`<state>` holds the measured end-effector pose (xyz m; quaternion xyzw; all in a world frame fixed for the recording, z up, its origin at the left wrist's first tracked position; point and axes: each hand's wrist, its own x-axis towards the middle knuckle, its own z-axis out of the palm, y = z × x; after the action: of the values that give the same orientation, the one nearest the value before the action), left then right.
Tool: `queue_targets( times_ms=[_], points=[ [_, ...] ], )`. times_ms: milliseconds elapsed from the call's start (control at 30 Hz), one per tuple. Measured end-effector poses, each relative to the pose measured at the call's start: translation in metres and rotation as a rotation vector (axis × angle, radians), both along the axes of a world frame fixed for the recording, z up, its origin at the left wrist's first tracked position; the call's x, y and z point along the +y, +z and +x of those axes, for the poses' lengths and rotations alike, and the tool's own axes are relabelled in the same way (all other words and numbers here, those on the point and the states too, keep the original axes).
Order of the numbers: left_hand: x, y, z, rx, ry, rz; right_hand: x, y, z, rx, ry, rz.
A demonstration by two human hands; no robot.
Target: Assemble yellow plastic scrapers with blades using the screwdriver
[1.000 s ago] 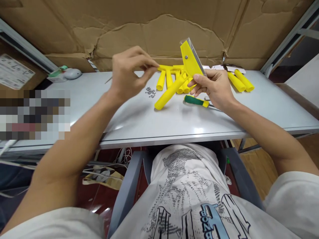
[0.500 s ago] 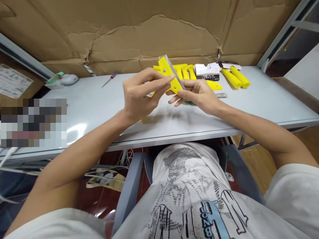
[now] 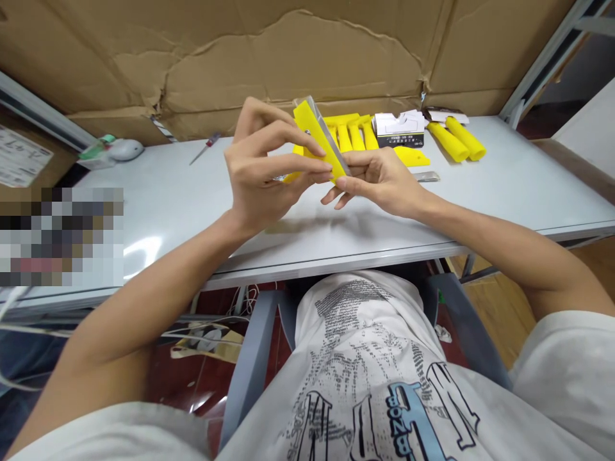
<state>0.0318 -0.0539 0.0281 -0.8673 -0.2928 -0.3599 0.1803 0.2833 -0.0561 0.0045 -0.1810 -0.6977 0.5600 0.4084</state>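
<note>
My left hand and my right hand hold a yellow scraper above the table. It is tilted, with its upper end leaning left and a metal blade along its right edge. My left fingertips press on its yellow face, and my right thumb and fingers pinch its lower end. The left hand partly hides the handle. Behind them lie several yellow scraper handles. Another yellow scraper part and a flat metal strip lie just beyond my right hand.
A black and white box stands behind my right hand, with two yellow tubes to its right. At the left are a screwdriver and a computer mouse. Cardboard walls off the back of the white table.
The scraper has turned so that its broad face with the screws shows less and its edge shows more. My left fingers have shifted over its face.
</note>
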Motion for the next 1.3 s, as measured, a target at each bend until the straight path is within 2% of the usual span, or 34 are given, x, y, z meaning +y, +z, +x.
queue_targets(
  times_ms=[167, 300, 433, 700, 833, 1033, 1300],
  points=[
    [0.009, -0.002, -0.005, 0.008, -0.033, 0.030, 0.003, -0.001, 0.001, -0.008, 0.024, 0.013],
    [0.014, -0.007, -0.008, 0.040, -0.089, -0.023, 0.006, -0.005, 0.002, -0.009, 0.027, 0.033],
    [0.018, -0.011, -0.005, -0.084, -0.224, -0.004, 0.011, -0.010, 0.003, -0.013, 0.068, 0.084],
    [0.022, -0.016, 0.001, -0.223, -0.358, 0.093, 0.019, -0.018, 0.003, -0.049, 0.078, 0.108],
    [0.028, -0.017, -0.002, -0.214, -0.342, 0.094, 0.019, -0.019, 0.002, -0.063, 0.091, 0.105],
    [0.020, -0.023, 0.000, -0.363, -0.173, 0.030, 0.018, -0.020, 0.002, -0.060, 0.051, 0.114],
    [0.021, -0.031, 0.003, -0.462, -0.198, -0.160, 0.016, -0.023, 0.000, -0.092, -0.023, 0.233]
  ],
)
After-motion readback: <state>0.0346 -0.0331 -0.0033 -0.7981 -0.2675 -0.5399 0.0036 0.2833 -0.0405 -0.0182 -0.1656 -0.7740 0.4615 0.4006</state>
